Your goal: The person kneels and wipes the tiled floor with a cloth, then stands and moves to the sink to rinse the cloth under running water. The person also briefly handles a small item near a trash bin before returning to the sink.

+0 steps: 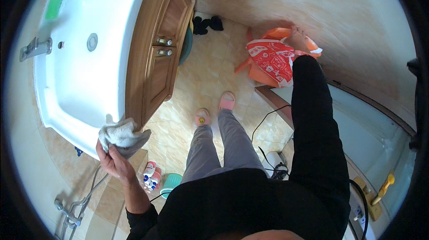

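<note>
My left hand (115,164) pinches a crumpled grey cloth (122,136) beside the front corner of the white washbasin (130,12). The cloth hangs folded over the fingertips. My right arm stretches far out, and my right hand (297,40) is at the top edge of a red printed plastic bag (271,61). This bag lies over an orange plastic item (263,76) with leg-like parts, close to the wall. Part of the bag crosses my right wrist. Whether the fingers grip the bag or only rest against it is unclear.
A wooden cabinet (161,72) stands under the basin, which has a tap (37,49) and a green sponge (53,6). Black items (207,25) lie on the floor. A glass panel (362,119), cables (266,116), bottles (152,174) and a green basket (171,183) are nearby.
</note>
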The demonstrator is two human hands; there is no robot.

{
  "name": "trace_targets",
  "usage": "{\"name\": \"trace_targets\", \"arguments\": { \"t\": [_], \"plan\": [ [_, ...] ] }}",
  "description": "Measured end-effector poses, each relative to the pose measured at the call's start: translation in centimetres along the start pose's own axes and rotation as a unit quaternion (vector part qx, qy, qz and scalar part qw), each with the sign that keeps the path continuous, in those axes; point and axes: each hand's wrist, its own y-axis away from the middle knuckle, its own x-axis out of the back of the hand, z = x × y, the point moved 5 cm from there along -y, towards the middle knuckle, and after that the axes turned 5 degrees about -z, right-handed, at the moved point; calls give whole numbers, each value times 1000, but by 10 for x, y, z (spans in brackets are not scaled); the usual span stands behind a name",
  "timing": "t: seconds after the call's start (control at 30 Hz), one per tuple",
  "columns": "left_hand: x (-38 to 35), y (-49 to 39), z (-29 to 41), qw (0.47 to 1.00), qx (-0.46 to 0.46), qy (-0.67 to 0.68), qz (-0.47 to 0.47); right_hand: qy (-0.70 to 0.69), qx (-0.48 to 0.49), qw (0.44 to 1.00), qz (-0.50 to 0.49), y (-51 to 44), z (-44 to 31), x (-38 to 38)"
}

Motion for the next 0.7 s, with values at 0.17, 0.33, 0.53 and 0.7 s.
{"name": "trace_targets", "arguments": {
  "t": [0.17,0.33,0.53,0.7],
  "plan": [
    [-3,-1,6,998,14,-53,1,33,0,994,-102,-47,24,-28],
    [-3,-2,16,986,41,-161,17,120,6,990,-69,-66,15,-35],
    [-2,-3,22,990,41,-132,3,31,0,996,-82,-60,-31,-14],
    [-2,-2,17,991,41,-125,-6,-8,70,996,-53,-56,-95,-12]
  ]
}}
